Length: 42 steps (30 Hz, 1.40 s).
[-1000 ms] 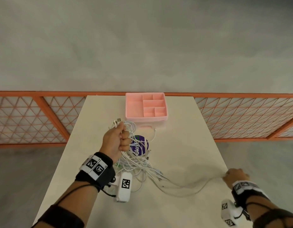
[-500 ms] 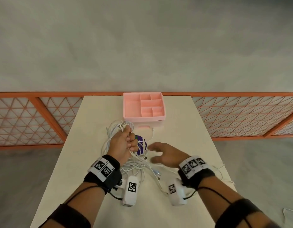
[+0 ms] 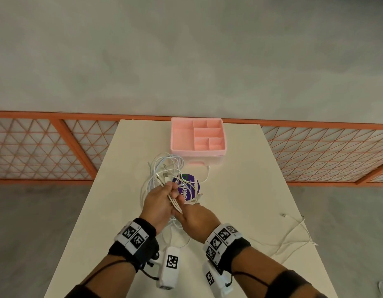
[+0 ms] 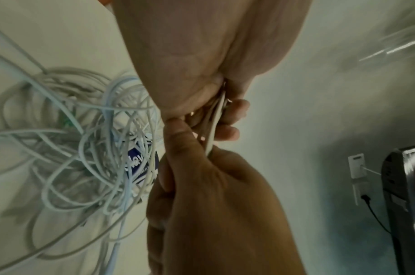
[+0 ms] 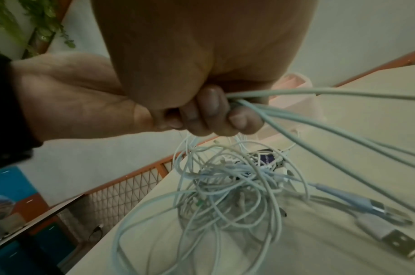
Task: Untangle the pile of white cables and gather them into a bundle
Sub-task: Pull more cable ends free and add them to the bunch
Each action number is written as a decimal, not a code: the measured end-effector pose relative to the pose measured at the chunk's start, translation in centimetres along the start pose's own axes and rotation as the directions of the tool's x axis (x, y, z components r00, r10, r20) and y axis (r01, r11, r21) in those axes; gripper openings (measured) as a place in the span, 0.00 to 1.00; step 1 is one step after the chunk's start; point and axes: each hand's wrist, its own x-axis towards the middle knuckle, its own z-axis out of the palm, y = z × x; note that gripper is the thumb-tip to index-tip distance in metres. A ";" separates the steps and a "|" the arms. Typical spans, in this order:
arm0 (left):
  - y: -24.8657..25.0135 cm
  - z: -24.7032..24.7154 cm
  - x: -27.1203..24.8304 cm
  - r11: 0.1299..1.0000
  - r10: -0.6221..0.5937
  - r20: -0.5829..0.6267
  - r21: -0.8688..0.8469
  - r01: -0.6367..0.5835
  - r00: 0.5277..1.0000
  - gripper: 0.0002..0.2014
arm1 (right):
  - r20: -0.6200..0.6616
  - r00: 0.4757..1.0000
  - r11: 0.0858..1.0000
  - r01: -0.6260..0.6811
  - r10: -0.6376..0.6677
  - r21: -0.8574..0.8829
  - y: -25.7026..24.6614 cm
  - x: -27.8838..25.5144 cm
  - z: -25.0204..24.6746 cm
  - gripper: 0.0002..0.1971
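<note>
A tangle of white cables (image 3: 164,166) lies mid-table, partly over a round purple disc (image 3: 187,187). My left hand (image 3: 172,189) grips a bunch of cable strands, and their plug ends (image 3: 160,177) stick up past its fingers. Right against it on the near side, my right hand (image 3: 184,211) grips the same strands (image 4: 212,130). In the right wrist view curled fingers (image 5: 211,115) close round cables (image 5: 296,115) that fan out to the right above the tangle (image 5: 225,186). One white cable (image 3: 293,231) trails across the table's right edge.
A pink compartment tray (image 3: 179,136) stands at the table's far edge, just behind the tangle. Orange mesh railing (image 3: 35,147) runs behind the table. Two USB plugs (image 5: 399,241) lie on the tabletop near my right hand.
My right hand has let go of the cable at the table's right edge, swung left to the left hand and gripped the strands there. My left hand has kept its grip on the strands.
</note>
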 end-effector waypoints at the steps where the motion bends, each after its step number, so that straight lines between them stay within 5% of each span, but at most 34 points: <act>1: 0.0 -0.3 0.2 0.998 -0.004 -0.009 -0.055 0.004 1.000 0.15 | 0.003 1.000 1.000 0.013 -0.013 0.006 -0.1 -0.1 0.2 0.22; 5: 1.0 -2.1 1.4 0.991 0.024 -0.075 -0.130 -0.034 0.997 0.17 | 0.194 0.981 0.998 -0.041 0.029 0.056 1.6 -1.2 0.9 0.24; 9: 2.0 -3.5 1.6 0.998 0.043 -0.099 -0.046 -0.048 0.994 0.18 | 0.339 0.910 0.935 -0.309 0.237 0.176 5.7 -3.5 1.2 0.30; 12: 1.7 -3.6 1.5 0.999 0.040 -0.102 0.038 -0.036 0.994 0.18 | 0.279 0.868 0.820 -0.486 0.411 0.302 8.3 -3.5 0.3 0.39; 17: 1.2 -3.1 1.4 0.991 0.015 -0.087 0.134 -0.003 0.996 0.17 | 0.101 0.827 0.764 -0.551 0.553 0.335 10.8 0.5 -1.3 0.16; 23: 1.0 -2.4 0.9 0.986 -0.022 -0.049 0.162 0.029 0.999 0.17 | 0.177 0.787 0.743 -0.617 0.592 0.259 9.1 4.6 0.4 0.14; 30: 1.6 -3.1 1.2 0.997 -0.015 -0.102 0.070 0.022 0.995 0.17 | 0.191 0.787 0.736 -0.617 0.587 0.280 8.4 4.9 2.4 0.10; 32: 2.1 -3.2 1.3 0.999 -0.011 -0.091 0.031 0.014 0.996 0.17 | 0.170 0.796 0.694 -0.594 0.581 0.406 8.4 5.0 1.0 0.09; 37: 3.1 -2.7 2.2 0.997 0.078 -0.066 0.003 -0.077 0.995 0.15 | -0.061 0.873 0.557 -0.253 0.484 0.791 6.3 5.4 -6.6 0.04; 42: 4.1 -0.2 2.3 0.980 0.190 0.033 0.050 -0.191 0.981 0.15 | -0.207 0.911 0.482 0.010 0.358 0.876 2.4 5.1 -14.7 0.03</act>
